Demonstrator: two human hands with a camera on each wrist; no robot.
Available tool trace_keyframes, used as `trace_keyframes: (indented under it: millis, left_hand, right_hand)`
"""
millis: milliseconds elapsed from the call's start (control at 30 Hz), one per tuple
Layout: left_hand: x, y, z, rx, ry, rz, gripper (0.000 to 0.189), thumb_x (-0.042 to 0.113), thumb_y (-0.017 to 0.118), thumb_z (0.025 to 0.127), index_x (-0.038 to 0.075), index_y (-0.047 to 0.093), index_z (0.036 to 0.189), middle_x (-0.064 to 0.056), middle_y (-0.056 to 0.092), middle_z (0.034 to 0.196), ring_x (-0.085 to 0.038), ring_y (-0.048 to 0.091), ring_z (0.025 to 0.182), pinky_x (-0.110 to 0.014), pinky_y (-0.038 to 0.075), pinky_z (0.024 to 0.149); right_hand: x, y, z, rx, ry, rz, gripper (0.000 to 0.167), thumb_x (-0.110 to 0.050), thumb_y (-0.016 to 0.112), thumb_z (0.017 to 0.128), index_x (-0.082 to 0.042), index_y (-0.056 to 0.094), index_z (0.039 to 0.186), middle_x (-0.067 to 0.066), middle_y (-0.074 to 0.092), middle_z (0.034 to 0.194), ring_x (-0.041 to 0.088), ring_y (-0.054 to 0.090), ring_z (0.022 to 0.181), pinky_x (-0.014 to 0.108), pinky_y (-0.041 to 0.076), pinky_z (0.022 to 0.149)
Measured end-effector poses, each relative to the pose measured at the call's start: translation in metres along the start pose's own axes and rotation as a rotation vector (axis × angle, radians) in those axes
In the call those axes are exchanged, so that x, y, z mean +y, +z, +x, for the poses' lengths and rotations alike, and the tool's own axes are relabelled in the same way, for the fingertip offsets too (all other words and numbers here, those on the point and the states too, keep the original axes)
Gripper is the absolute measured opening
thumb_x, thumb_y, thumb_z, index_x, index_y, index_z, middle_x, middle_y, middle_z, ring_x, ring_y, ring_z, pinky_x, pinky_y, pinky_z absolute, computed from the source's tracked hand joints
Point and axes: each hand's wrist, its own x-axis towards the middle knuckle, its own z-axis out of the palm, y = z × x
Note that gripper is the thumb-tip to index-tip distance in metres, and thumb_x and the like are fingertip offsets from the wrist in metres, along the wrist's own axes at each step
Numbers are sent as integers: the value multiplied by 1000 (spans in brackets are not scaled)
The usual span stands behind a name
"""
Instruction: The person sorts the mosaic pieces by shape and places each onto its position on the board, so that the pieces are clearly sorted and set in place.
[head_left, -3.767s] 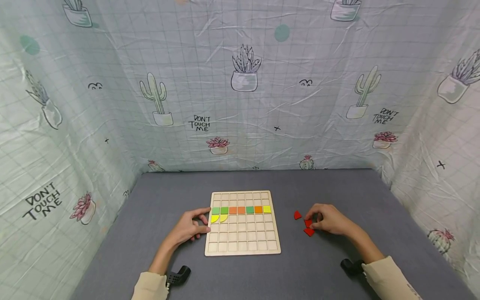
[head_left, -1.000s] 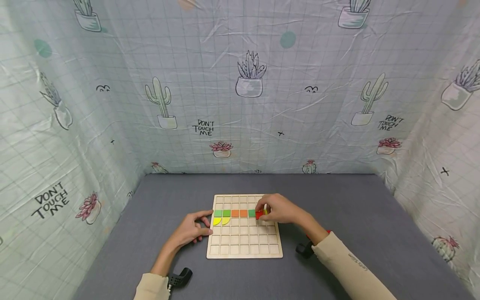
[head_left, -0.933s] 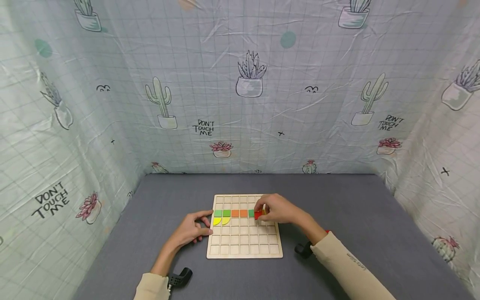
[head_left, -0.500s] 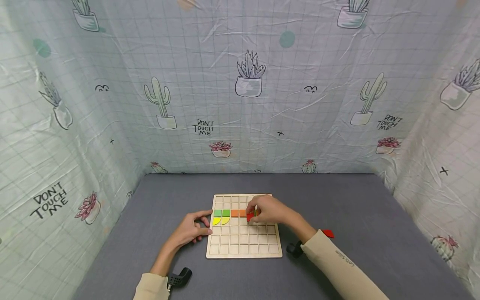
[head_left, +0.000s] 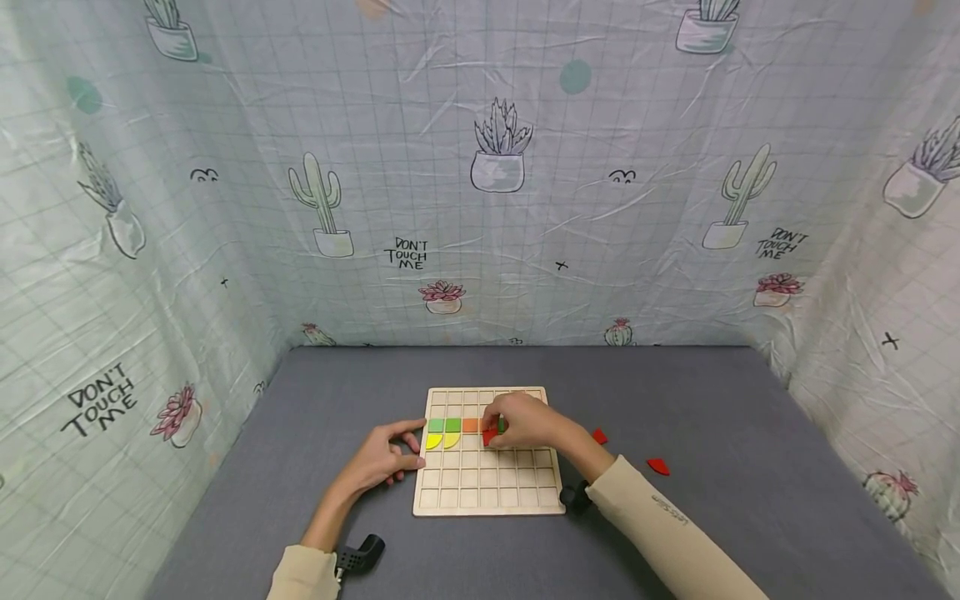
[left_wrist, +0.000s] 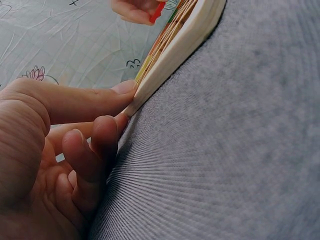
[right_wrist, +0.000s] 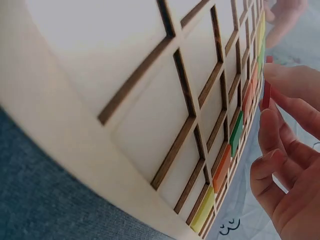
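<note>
A square wooden grid board (head_left: 487, 500) lies on the grey cloth. Along its left edge, my left hand (head_left: 381, 454) rests index finger and thumb tips apart against the side, steadying it; the other fingers bend loosely below. My right hand (head_left: 522, 420) is over the board, pinching a small red tile (head_left: 490, 437) between thumb and fingers. In the right wrist view the red tile (right_wrist: 267, 87) shows edge-on, above the row of coloured squares. Green squares (head_left: 453, 425) and an orange square (head_left: 470, 425) show in that row; the hand covers others. Below them sit two yellow quarter-circle tiles (head_left: 433, 442).
Two loose red tiles, a nearer one (head_left: 658, 467) and a farther one (head_left: 599, 436), lie right of the board, beside the right forearm. A black wrist camera (head_left: 360, 555) is on the left wrist. A printed curtain (head_left: 555, 208) hangs behind the table.
My right hand has picked up a red tile from the table, carried it over the board and slid leftward along the coloured row. The left hand has stayed at the board's edge.
</note>
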Motion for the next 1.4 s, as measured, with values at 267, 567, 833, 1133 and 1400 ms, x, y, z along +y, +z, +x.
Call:
trace_keyframes:
  millis: [267,567,833,1133,1400]
  left_hand:
    - [-1,-2,0,-1,-7,-8,72,10,84,84,5,54,150,-19,63,102,-11,53,50,-26,44,40]
    - [-1,-2,1,0,-10,-8,71,9,84,83,5,56,148,-18,64,101,-12,54,49,-27,44,40]
    - [-3,-2,2,-10,3,-2,71,8,84,83,5,56,148,-18,64,100,-11,55,49,-27,45,40]
    - [-5,-3,2,-16,11,2,71,8,84,84,4,55,148,-19,64,101,-10,55,49,-26,45,40]
    - [-6,-4,3,-15,23,14,71,8,84,84,3,55,148,-19,64,100,-10,54,49,-26,45,40]
  right_hand:
    - [-1,5,7,-4,-6,-18,15,-25,84,86,-22,78,100,-9,71,96,7,61,84,24,49,74]
    - [-6,7,11,-12,-14,-47,13,-22,83,86,-21,78,98,-9,68,90,3,57,77,23,49,70]
    - [-8,10,12,-19,6,-52,14,-22,84,85,-20,78,97,-7,70,90,3,58,79,23,49,70]
    - [-13,10,13,-8,28,-35,14,-18,83,85,-19,78,98,-6,70,89,5,59,78,24,49,69]
    - [-13,13,14,0,43,-33,12,-17,81,86,-20,77,96,-9,69,87,3,57,76,23,48,69]
